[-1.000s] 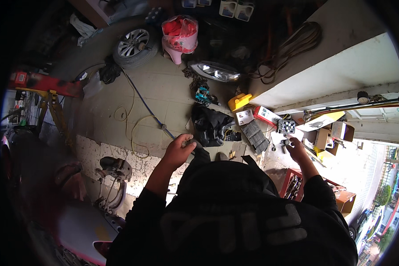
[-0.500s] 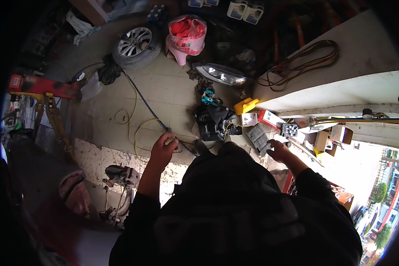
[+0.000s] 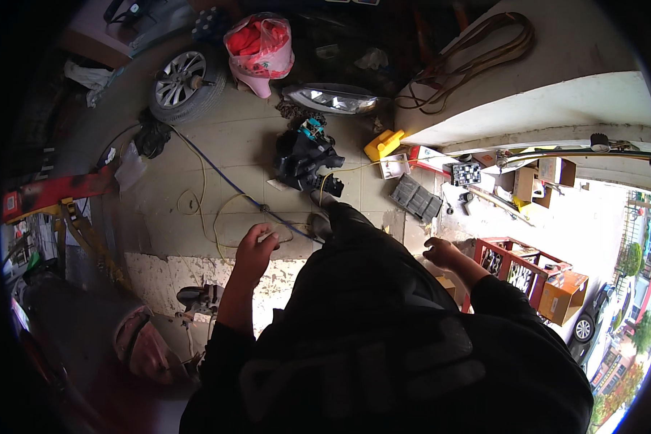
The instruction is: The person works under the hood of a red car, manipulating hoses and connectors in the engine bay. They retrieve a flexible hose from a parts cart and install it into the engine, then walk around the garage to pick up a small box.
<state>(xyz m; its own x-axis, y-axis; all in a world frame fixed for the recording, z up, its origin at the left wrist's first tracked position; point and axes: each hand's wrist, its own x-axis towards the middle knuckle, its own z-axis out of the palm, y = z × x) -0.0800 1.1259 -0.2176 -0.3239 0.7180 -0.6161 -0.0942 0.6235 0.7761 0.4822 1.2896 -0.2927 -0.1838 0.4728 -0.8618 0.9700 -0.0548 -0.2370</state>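
My left hand hangs to the left of my body, fingers loosely bent and a small gap beside the thumb. Nothing shows in it. Below it on the floor run a blue hose and a thin yellow hose. To the right of my body is my right hand, its thumb and forefinger apart, with nothing visible between them. It is nearest to a grey plastic case lying on the floor. Ahead of my feet lies a black moulded plastic part, touched by neither hand.
A headlight, a wheel and a pink stool bearing a bag of red cloth stand ahead. At right are a yellow case, a socket tray, a red crate and a cardboard box. A red-and-yellow stand is at left.
My view has shifted, so the floor things appear farther left and the red crate shows more fully. One leg has stepped forward. Both hands remain at my sides, holding nothing visible.
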